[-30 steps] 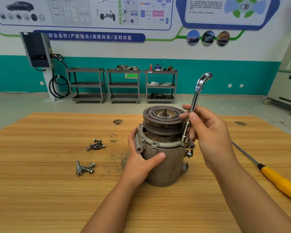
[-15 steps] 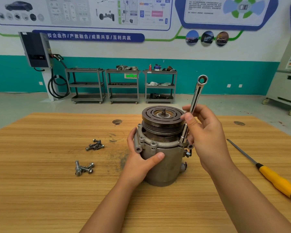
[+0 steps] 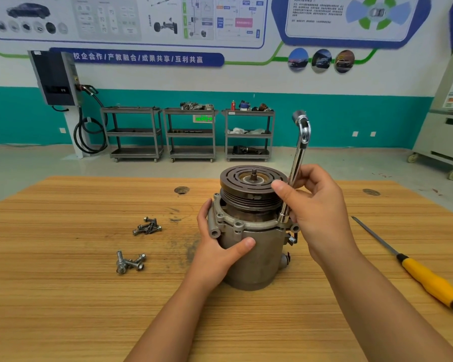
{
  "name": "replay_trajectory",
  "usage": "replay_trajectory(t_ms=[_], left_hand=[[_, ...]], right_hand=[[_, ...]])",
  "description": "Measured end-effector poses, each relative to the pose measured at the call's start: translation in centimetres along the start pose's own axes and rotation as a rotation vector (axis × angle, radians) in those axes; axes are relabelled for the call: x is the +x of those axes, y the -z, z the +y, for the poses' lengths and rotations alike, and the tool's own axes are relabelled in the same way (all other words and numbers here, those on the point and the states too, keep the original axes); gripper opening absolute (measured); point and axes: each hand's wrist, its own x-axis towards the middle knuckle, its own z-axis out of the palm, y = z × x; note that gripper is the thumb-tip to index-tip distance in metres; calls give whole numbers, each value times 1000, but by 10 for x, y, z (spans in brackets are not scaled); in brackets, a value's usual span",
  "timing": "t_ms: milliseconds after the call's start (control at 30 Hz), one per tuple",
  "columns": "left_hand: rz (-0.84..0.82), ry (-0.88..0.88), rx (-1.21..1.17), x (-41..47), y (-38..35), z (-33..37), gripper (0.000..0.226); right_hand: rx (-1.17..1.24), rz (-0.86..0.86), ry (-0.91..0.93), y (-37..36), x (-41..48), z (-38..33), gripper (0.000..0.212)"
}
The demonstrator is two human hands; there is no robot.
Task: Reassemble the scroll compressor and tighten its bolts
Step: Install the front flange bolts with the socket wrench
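The grey scroll compressor (image 3: 254, 254) stands upright on the wooden table (image 3: 63, 296), its dark grooved pulley (image 3: 249, 189) on top. My left hand (image 3: 215, 246) grips the housing from the left, thumb across the front. My right hand (image 3: 317, 207) holds the shaft of a chrome L-shaped socket wrench (image 3: 297, 163). The wrench stands nearly upright, its lower socket end on a bolt at the right of the flange. Its bent top end points to the left.
Two small piles of loose bolts lie left of the compressor: dark ones (image 3: 147, 226) farther back, silver flanged ones (image 3: 130, 262) nearer. A yellow-handled screwdriver (image 3: 413, 267) lies at the right. Beyond the table stand metal shelf carts (image 3: 191, 134).
My right hand has twirled the wrench on the bolt: its bent top end has swung round from pointing right to pointing left. My left hand stays on the housing.
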Motion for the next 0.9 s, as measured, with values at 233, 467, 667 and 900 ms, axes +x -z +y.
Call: replay_trajectory(t_ms=[233,467,667,900], left_hand=[[-1,11,17,0,1,0,99],[0,3,-1,0,0,-1,97],[-3,-7,0,0,0,-1,101],[0,-13,10,-1,-1,0,97]], right_hand=[[-36,-76,1,5,-5,1,26],[31,-86,-14,7,-1,2,25],[44,-65,-37,5,3,3,20],[45,9,-46,2,5,3,18]])
